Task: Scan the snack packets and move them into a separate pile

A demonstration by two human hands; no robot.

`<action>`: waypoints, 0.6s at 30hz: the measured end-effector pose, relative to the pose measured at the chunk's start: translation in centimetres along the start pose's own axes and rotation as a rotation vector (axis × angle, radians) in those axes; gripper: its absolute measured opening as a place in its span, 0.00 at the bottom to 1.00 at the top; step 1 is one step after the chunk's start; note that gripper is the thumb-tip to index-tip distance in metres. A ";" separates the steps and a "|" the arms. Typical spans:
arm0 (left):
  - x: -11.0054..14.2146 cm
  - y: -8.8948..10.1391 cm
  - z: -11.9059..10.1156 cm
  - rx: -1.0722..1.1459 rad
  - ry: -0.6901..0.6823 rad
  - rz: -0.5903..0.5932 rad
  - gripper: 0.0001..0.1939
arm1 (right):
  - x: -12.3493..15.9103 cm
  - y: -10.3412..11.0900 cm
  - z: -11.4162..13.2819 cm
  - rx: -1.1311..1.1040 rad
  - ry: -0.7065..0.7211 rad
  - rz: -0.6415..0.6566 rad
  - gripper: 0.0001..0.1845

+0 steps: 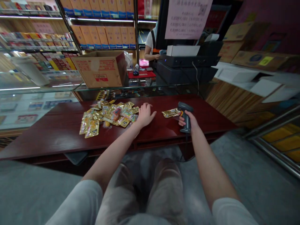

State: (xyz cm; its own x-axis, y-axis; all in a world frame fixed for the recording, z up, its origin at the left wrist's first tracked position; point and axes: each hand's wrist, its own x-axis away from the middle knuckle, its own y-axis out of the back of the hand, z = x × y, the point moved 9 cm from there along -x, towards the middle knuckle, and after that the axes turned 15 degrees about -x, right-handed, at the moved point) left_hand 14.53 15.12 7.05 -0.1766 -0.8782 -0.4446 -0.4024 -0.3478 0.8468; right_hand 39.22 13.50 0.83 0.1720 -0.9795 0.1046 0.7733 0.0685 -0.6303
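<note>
My right hand (188, 121) is wrapped round the handle of a dark barcode scanner (186, 109), held over the right part of the red-brown table (161, 129). Just left of the scanner's head lies a gold snack packet (170, 113), partly covered by it. My left hand (145, 115) rests at the right edge of a heap of small packets (112, 114), its fingers spread and nothing visible in them. Most packets in the heap are gold; a few are clear with coloured contents. A cable (187, 140) hangs from the scanner's grip past the table edge.
Behind the table runs a glass counter carrying an open cardboard box (103, 70) and a dark cash register stand (185, 72). Another person (151, 47) stands beyond it. Stocked shelves fill the back left; cartons (255, 59) sit on the right. A metal rack (276, 143) borders the floor.
</note>
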 end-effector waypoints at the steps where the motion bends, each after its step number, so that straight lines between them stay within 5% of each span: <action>1: -1.0 -1.5 -1.5 0.018 -0.025 0.059 0.17 | 0.0 0.1 0.1 -0.012 0.008 0.002 0.18; 5: -3.0 -7.1 -5.7 0.033 -0.052 0.275 0.23 | 0.0 0.7 0.2 -0.067 0.029 -0.002 0.19; 8: -3.0 -9.4 -7.1 -0.019 -0.037 0.340 0.30 | -0.1 0.9 0.2 -0.087 0.029 0.001 0.19; 13: -2.7 -9.4 -5.1 -0.110 0.097 0.371 0.31 | -0.4 1.2 0.0 -0.118 0.028 0.003 0.18; 18: -1.1 -5.9 -1.5 -0.004 0.022 0.384 0.26 | -0.7 1.2 0.4 -0.132 0.027 -0.002 0.18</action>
State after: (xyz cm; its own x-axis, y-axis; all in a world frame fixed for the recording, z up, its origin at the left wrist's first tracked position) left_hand 18.47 17.67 2.95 -0.2942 -0.9516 -0.0886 -0.3074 0.0064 0.9515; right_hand 40.26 14.30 0.28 0.1523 -0.9846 0.0860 0.6865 0.0428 -0.7259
